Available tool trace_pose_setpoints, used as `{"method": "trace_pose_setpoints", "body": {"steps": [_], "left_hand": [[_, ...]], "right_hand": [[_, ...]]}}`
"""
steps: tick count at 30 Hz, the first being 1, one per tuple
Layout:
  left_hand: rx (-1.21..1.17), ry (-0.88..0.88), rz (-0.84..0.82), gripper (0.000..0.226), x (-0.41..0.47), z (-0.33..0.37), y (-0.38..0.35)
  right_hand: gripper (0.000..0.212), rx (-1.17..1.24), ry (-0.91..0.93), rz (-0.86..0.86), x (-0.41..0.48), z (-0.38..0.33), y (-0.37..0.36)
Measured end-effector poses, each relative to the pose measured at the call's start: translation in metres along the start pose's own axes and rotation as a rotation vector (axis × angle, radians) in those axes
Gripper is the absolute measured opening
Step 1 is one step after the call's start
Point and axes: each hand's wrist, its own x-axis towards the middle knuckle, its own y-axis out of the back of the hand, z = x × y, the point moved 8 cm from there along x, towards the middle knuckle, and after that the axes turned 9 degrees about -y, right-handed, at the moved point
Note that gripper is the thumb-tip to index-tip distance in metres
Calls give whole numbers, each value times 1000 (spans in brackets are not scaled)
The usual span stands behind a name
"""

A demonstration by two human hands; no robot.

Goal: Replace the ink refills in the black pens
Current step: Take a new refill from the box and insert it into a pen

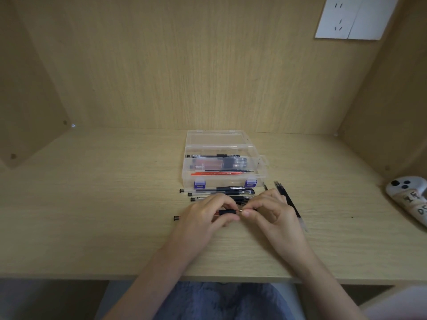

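gripping the pen (227, 212) between both hands (208, 215), left fingers round its barrel, right hand (270, 212) pinching its tip.

Left hand (203, 218) and right hand (275, 215) bare, 2 forearms (159, 266) bare too; lap in blue-grey cloth (219, 301) (mottled, soft-looking).

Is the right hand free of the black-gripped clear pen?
No: the right hand pinches the pen at its tip while the left hand grips its barrel.

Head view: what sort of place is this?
Probably a study alcove, maybe dorm or home: a wood-grain desk boxed in by matching panels, a white wall socket, a clear box of pens.
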Motion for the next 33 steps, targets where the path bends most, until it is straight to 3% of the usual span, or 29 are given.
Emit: {"method": "trace_pose_setpoints", "body": {"steps": [6,11,18,24,33], "left_hand": [[88,-29,40,18,1,3,5],[109,-49,13,21,0,4,1],[-84,54,6,11,-2,-2,-1],[132,-24,12,28,2,3,3],[207,-23,94,22,1,4,11]], "right_hand": [[5,18,2,-38,2,-4,-4],[16,37,46,-2,2,-4,-1],[16,85,59,-20,4,-1,-1],[18,126,-4,-15,5,3,0],[16,148,-35,-6,5,1,3]]}}
